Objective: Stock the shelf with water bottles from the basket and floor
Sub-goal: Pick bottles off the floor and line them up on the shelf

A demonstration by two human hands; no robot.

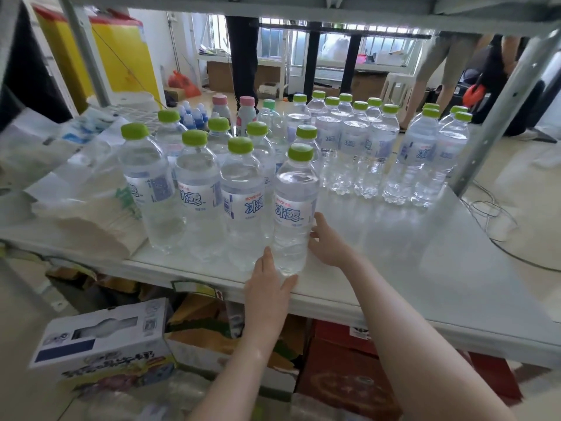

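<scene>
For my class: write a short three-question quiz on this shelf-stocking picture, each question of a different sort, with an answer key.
1. True or false: the front bottle between the hands is lying on its side.
2. Multiple choice: what colour is that bottle's cap? A) pink B) green C) blue
3. Fill in: the left hand and right hand both touch the bottle near its ____, on the shelf.

Key:
1. False; it stands upright.
2. B.
3. Base; the left hand is at the front left, the right hand at the right side.
</scene>
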